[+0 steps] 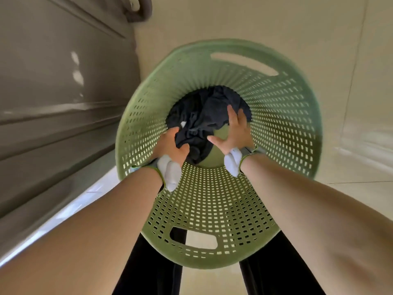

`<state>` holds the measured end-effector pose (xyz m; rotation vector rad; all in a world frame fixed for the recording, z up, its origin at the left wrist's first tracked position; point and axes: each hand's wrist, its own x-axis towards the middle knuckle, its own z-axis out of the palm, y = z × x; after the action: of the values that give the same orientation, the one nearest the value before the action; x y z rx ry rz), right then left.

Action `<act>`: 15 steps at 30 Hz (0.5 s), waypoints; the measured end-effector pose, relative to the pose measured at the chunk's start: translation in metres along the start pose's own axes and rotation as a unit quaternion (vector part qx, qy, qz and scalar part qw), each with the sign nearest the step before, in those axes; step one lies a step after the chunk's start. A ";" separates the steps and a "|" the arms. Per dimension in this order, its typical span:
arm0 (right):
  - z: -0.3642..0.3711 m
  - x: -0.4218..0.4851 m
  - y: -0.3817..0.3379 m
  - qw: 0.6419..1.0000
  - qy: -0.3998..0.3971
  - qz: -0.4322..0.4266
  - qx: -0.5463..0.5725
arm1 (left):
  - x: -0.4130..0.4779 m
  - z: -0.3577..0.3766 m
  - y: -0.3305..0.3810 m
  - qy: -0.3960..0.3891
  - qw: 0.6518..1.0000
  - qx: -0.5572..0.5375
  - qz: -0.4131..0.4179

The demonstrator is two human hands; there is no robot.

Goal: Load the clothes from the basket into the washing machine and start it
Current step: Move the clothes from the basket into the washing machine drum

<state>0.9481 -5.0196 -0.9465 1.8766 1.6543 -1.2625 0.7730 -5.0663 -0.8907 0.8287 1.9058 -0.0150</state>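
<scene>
A green perforated laundry basket (276, 116) stands on the floor straight below me. Dark, almost black clothes (204, 111) lie crumpled at its bottom. Both my arms reach deep inside. My left hand (170, 145) is closed on a fold of the dark clothes at their near left edge. My right hand (235, 133) has its fingers spread apart and rests against the right side of the pile, holding nothing. Each wrist wears a band with a white piece on it. The washing machine is out of view.
A grey panelled cabinet front (63, 92) runs along the left, close to the basket. Pale tiled floor (297, 22) lies beyond and to the right of the basket. My legs in black trousers (148, 267) stand at the near rim.
</scene>
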 end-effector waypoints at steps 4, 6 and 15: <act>0.043 0.052 -0.019 0.984 0.054 -0.111 -0.127 | 0.020 0.021 -0.018 0.002 0.999 -0.024 -0.024; 0.055 0.066 -0.029 0.976 0.049 -0.144 -0.153 | 0.023 0.026 -0.021 0.009 0.999 -0.036 -0.037; 0.058 0.097 0.000 0.977 -0.068 0.025 -0.198 | 0.026 0.022 -0.036 -0.017 0.995 -0.071 -0.064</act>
<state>0.9182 -5.0023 -1.0543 1.5460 1.6310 -0.9325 0.7640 -5.0877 -0.9342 0.6057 1.9008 0.0277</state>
